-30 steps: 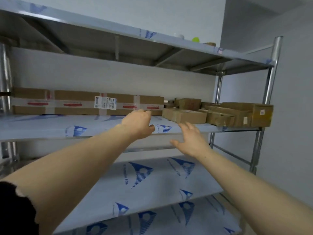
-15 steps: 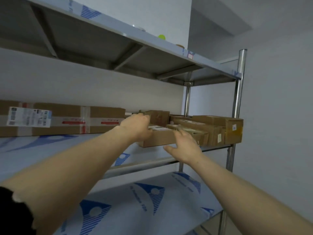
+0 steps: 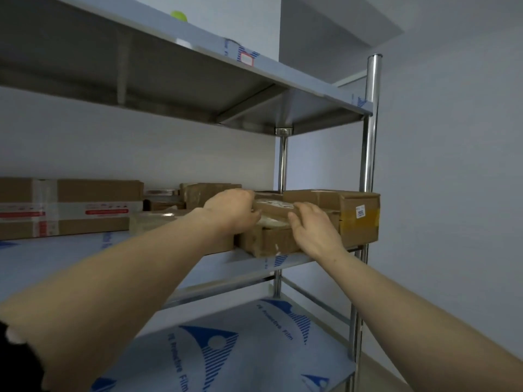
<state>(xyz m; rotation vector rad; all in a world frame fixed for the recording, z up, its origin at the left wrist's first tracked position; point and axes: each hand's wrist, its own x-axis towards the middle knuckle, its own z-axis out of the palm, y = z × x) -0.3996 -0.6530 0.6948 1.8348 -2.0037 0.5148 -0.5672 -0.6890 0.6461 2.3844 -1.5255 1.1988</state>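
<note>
A small flat cardboard box [image 3: 272,207] lies on top of a lower cardboard box [image 3: 266,242] near the right end of the middle shelf [image 3: 243,263]. My left hand [image 3: 233,212] grips the small box's left end, fingers curled round it. At its right end my right hand [image 3: 312,227] holds it, fingers over the top and thumb on the near side. Both forearms reach up from below.
A bigger box [image 3: 358,217] with yellow tape and a label stands just right of my hands, by the chrome post [image 3: 370,154]. A long taped box [image 3: 70,207] and more boxes [image 3: 209,191] line the back. An upper shelf [image 3: 198,89] hangs overhead; a lower shelf [image 3: 240,352] lies below.
Both hands have moved right along the middle shelf, from the flat box nearer the middle to the boxes at the right end, and now hold the small top box. The view turned right.
</note>
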